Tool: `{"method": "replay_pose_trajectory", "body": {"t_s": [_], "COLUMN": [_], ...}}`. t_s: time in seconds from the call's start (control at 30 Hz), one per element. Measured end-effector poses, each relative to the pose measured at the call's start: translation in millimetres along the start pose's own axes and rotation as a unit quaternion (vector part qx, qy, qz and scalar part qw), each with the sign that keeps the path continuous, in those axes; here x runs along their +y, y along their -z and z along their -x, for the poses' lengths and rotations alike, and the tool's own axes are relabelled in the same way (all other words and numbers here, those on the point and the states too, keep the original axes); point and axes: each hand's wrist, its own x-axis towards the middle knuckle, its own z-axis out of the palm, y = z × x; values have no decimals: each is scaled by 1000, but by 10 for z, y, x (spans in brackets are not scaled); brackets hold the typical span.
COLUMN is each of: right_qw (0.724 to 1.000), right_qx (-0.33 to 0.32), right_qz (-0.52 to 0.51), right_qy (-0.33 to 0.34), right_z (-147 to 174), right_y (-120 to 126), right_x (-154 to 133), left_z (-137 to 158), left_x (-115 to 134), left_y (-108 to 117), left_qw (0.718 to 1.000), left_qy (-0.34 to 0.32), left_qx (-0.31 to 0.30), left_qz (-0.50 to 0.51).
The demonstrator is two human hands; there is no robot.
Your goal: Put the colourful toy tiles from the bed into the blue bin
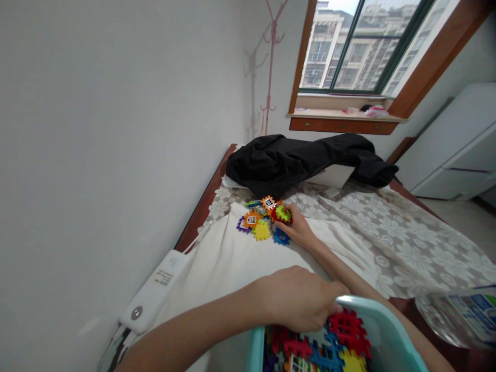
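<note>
1. The person's right hand (300, 231) reaches far forward across the bed, its grip pinching a red and green toy block (281, 213) between the fingers.
2. That block sits at the right edge of a small pile of interlocking plastic blocks (260, 219), coloured orange, yellow, purple and blue, some printed with little windows. The pile lies on a white cloth (232, 258) spread over the bed.
3. The person's left hand (298, 302) is close to the camera, palm down, with the fingers curled over the rim of a light teal bin (372, 315). The fingertips are hidden inside the bin, so it cannot be told whether that grip holds anything.
4. The bin holds more blocks (329, 346), red, blue and yellow, heaped together just under the left hand.
5. A lace bedspread (406, 237) with a flower pattern covers the bed under the white cloth.
6. A white controller box (155, 292) with a round button lies at the left edge of the bed, beside the wall.
7. A black jacket (302, 160) is bundled at the far end of the bed.
8. Behind it is a window (356, 46) with a wooden sill, and a pink coat stand (271, 62) stands in the corner.
</note>
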Motion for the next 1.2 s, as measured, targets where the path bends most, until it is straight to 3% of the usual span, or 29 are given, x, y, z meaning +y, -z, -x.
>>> {"method": "replay_pose_trajectory", "body": {"t_s": [0.3, 0.5, 0.8, 1.2], "right_qw": [999, 999, 996, 994], "right_qx": [8, 30, -73, -63], "right_qz": [31, -32, -4, 9], "right_qy": [15, 8, 47, 86], "right_z": [7, 28, 43, 69], "right_y": [11, 32, 12, 17], "right_x": [15, 20, 18, 39], "left_z": [-2, -1, -8, -4], "left_x": [-8, -10, -21, -7], "left_y": [-8, -13, -34, -25], "left_qw": [1000, 1000, 1000, 1000], "left_qy": [9, 9, 14, 12], "left_qx": [-2, -2, -1, 2], "left_qz": [6, 10, 9, 2]}}
